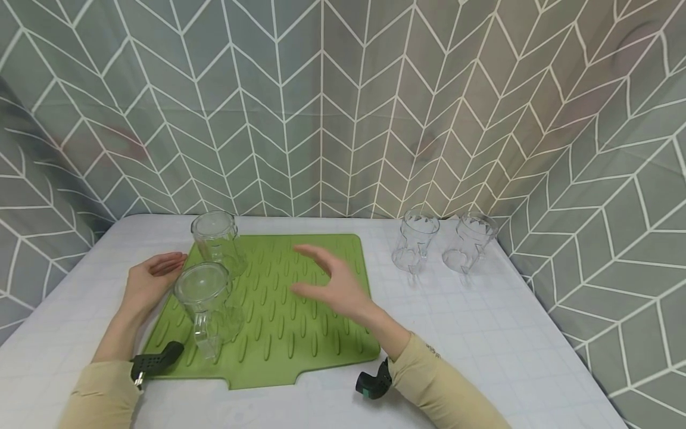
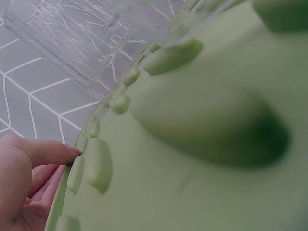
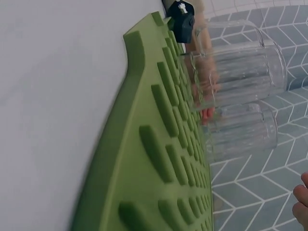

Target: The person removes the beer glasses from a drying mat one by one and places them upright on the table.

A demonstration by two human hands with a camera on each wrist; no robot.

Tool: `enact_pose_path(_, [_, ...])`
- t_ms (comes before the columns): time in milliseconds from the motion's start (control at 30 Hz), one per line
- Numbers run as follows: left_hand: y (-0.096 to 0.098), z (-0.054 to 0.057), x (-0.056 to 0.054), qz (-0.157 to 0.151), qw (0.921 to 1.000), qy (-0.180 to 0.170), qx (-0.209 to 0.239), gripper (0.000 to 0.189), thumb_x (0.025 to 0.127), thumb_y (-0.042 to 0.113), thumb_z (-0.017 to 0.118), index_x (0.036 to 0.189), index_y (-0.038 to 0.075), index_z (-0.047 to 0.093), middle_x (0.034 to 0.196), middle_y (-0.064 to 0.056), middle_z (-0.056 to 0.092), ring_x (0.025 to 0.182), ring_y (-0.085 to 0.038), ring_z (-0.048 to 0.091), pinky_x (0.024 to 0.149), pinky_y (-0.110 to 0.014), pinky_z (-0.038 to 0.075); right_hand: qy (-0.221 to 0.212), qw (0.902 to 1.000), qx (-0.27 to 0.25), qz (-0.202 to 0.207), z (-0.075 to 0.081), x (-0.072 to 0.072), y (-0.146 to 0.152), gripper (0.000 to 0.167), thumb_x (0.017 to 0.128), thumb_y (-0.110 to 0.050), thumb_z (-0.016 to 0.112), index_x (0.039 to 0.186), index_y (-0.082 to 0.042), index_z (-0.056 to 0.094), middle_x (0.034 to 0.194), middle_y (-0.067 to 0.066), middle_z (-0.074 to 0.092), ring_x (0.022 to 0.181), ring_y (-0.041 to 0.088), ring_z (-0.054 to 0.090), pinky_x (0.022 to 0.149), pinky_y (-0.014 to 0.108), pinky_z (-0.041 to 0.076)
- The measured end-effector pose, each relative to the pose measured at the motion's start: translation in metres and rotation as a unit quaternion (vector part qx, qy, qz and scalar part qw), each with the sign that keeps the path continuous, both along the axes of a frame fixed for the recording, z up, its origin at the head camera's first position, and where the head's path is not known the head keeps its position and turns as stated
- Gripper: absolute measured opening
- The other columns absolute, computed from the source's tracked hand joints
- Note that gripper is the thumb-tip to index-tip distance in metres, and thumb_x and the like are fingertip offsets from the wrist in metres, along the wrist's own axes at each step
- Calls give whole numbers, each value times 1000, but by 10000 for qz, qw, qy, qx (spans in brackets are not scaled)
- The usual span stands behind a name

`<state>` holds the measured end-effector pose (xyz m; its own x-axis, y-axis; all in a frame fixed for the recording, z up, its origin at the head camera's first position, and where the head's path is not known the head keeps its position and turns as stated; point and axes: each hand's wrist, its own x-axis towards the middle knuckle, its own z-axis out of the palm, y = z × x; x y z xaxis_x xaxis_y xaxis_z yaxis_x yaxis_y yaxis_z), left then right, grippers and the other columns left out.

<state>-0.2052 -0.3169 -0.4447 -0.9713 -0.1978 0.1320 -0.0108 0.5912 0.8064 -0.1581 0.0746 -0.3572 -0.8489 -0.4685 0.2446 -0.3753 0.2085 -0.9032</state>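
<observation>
A green ribbed drying mat (image 1: 321, 351) lies on the white table. My left hand (image 1: 152, 280) is at the mat's left edge; in the left wrist view its thumb (image 2: 60, 151) and fingers pinch that edge. Two clear glass mugs stand on the mat's left side, a near mug (image 1: 203, 286) with its handle toward me and a far mug (image 1: 214, 229) behind it. Over the right part of the mat, my right hand (image 1: 340, 286) hangs with thumb and fingers spread apart, holding nothing. Only its fingertips (image 3: 301, 199) show in the right wrist view.
At the back right of the white table (image 1: 455, 345) stand two more clear glass mugs, a left one (image 1: 415, 238) and a right one (image 1: 468, 241). A grey patterned curtain (image 1: 343, 107) hangs behind and at both sides of the table.
</observation>
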Motion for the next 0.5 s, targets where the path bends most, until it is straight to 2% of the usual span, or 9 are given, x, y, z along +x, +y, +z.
enact_pose_path(333, [-2,-2,-2,25,10000,-25,-75,48,100,22,61,139,-3,52,137,-27,57,89,23,47,78,-1,48,-176,9997,166,79,1,4,-18,70,87,-30,77,148,-29,45,154,-12,43,145,12,34,124,42,25])
enact_pose_path(500, [-2,-1,-2,60,9999,-54,-145,48,100,25,62,139,-2,53,137,-26,58,88,23,47,80,-3,50,-154,9998,146,69,2,6,-29,71,85,-31,79,148,-28,46,153,-13,45,145,14,36,124,40,26])
